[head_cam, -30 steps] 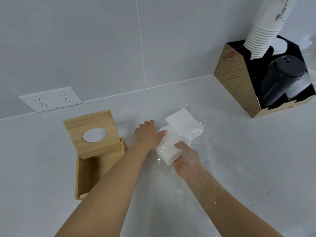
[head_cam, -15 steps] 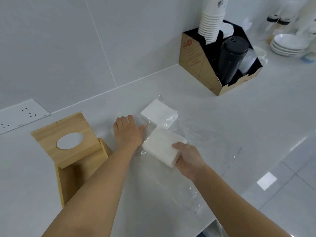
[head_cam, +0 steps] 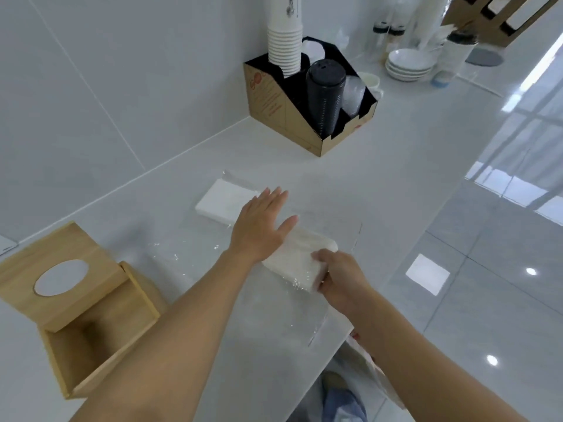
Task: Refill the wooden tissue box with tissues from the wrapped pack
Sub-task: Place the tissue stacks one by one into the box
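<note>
The wooden tissue box (head_cam: 100, 339) stands open and empty at the lower left, its lid (head_cam: 58, 269) with an oval hole tipped up behind it. My right hand (head_cam: 341, 278) grips the near end of a white tissue stack (head_cam: 297, 260) inside clear wrap. My left hand (head_cam: 262, 223) lies flat with fingers spread on the stack's far end. A second wrapped tissue stack (head_cam: 224, 201) lies flat on the counter just beyond my left hand. Loose clear plastic wrap (head_cam: 335, 300) spreads over the counter around the stacks.
A cardboard caddy (head_cam: 304, 117) with stacked white cups and black lids stands against the wall at the back. White plates (head_cam: 409, 63) and containers sit farther right. The counter edge (head_cam: 393, 269) runs diagonally on the right, with glossy floor below.
My left hand moved right from the counter beside the box onto the held tissue stack. The view swung right, so the box now sits farther left.
</note>
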Demonstrator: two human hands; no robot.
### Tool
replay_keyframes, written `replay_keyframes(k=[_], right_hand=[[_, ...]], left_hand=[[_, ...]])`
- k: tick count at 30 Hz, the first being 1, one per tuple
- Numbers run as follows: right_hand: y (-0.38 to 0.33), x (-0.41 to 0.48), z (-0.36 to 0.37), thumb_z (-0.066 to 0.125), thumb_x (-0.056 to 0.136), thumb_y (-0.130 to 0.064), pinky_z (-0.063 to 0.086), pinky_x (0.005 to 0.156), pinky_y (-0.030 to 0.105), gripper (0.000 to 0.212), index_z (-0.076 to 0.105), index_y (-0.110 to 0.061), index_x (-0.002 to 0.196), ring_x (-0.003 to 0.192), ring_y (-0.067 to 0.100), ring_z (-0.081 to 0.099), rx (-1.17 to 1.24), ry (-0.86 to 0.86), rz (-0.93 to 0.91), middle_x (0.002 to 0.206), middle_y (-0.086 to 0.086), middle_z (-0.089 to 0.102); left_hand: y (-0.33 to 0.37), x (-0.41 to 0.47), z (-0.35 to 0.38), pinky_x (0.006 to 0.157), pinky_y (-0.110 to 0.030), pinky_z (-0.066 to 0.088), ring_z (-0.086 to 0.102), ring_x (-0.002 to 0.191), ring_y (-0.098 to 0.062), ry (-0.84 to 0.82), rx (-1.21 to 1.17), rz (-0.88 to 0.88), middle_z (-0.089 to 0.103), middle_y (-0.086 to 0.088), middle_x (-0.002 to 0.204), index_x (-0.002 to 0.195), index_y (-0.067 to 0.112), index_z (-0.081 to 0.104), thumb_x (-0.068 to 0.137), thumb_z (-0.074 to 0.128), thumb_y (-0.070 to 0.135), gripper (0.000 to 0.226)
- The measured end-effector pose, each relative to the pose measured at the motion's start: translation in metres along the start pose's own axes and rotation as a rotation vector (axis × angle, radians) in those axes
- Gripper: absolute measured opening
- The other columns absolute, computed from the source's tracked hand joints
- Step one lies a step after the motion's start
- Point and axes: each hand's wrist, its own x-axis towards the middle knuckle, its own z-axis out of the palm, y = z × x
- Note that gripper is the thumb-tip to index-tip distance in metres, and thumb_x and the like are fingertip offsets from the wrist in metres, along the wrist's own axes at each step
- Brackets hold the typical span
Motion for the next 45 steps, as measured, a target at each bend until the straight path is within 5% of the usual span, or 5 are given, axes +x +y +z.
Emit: replay_keyframes(k=[12,20,29,36,45], right_hand=[[-0.014,-0.040,-0.077,0.054,0.088,-0.003,0.053,0.066,0.038,0.032,0.049,-0.002,0.119,0.086,0.028,0.060,0.101,0.205,-0.078,0.097,0.012,0.062],[-0.035,-0.070,-0.104,0.052,0.089,-0.002,0.050,0.080,0.041,0.016,0.048,-0.009,0.103,0.082,0.023,0.057,0.150,0.272,-0.233,0.090,0.006,0.058],[-0.048,-0.070,-0.078,0.051,0.086,-0.002,0.050,0.085,0.044,0.014,0.059,-0.013,0.091,0.088,0.025,0.059,0.185,0.157,-0.331,0.092,0.006,0.063],[-0.033,-0.061,-0.023,0.051,0.084,-0.001,0.049,0.074,0.041,0.023,0.061,-0.006,0.104,0.086,0.028,0.059,0.089,-0.032,-0.262,0.089,0.009,0.064],[-0.010,-0.053,0.040,0.050,0.083,-0.004,0.049,0.073,0.040,0.023,0.062,-0.008,0.101,0.095,0.030,0.058,-0.013,-0.315,-0.074,0.101,0.011,0.062]], left_hand=[[0.029,0.000,0.038,0.118,-0.035,0.005,0.009,0.147,-0.019,-0.192,0.159,-0.158,0.016,-0.001,0.159,0.150,0.017,0.020,0.099,0.026,0.047,0.059],[0.038,-0.007,0.037,0.118,-0.036,0.007,0.008,0.147,-0.020,-0.197,0.188,-0.154,0.016,-0.003,0.159,0.150,0.016,0.021,0.099,0.025,0.048,0.060],[0.067,-0.011,-0.003,0.095,-0.036,0.041,0.054,0.115,-0.022,0.048,-0.504,-0.373,0.059,-0.004,0.127,0.124,0.013,0.053,0.093,0.044,0.050,0.049],[0.054,-0.029,-0.053,0.090,-0.036,0.045,0.060,0.094,-0.023,-0.151,-1.117,-0.478,0.064,-0.004,0.098,0.096,0.022,0.056,0.091,0.045,0.055,0.035],[-0.006,-0.079,-0.083,0.084,-0.033,0.050,0.065,0.093,-0.014,-0.130,-1.105,-0.689,0.070,0.004,0.102,0.117,0.022,0.060,0.071,0.058,0.071,0.066]])
